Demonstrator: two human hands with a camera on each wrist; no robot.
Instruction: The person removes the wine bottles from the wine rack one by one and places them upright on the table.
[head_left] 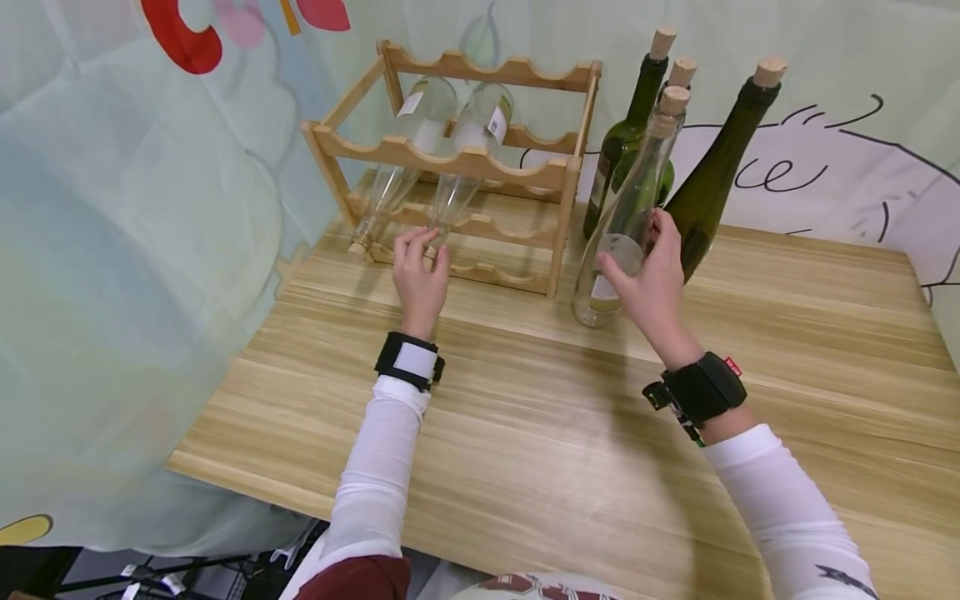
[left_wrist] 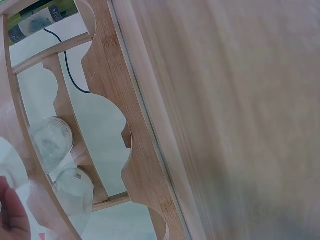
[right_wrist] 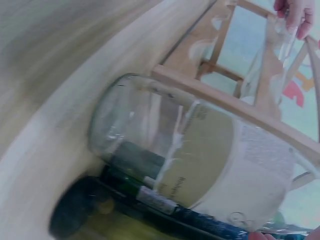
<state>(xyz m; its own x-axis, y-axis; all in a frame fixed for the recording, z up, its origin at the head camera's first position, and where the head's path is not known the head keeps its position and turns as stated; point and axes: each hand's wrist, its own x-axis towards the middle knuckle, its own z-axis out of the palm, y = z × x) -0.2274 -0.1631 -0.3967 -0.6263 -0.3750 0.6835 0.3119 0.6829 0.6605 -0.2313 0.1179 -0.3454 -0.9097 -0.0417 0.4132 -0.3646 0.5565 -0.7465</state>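
My left hand (head_left: 422, 279) holds the neck end of a clear glass bottle (head_left: 453, 196) that lies in the wooden wine rack (head_left: 525, 173), its neck sloping toward me. To its left lies another clear bottle (head_left: 388, 190) with a cork in its mouth. My right hand (head_left: 654, 287) grips a corked clear bottle (head_left: 621, 246) with a pale label, just right of the rack; thumb and fingers go round its body. In the right wrist view this bottle's base (right_wrist: 117, 120) and label fill the middle, and only fingertips of the hand show at the bottom edge.
Corked green bottles stand close behind the right hand: a dark one (head_left: 626, 137) at the back and a slanting one (head_left: 716, 171) to the right. A further cork (head_left: 681, 71) shows between them. The wood-grain table (head_left: 517, 400) meets hanging cloth (head_left: 150, 250) at its left side.
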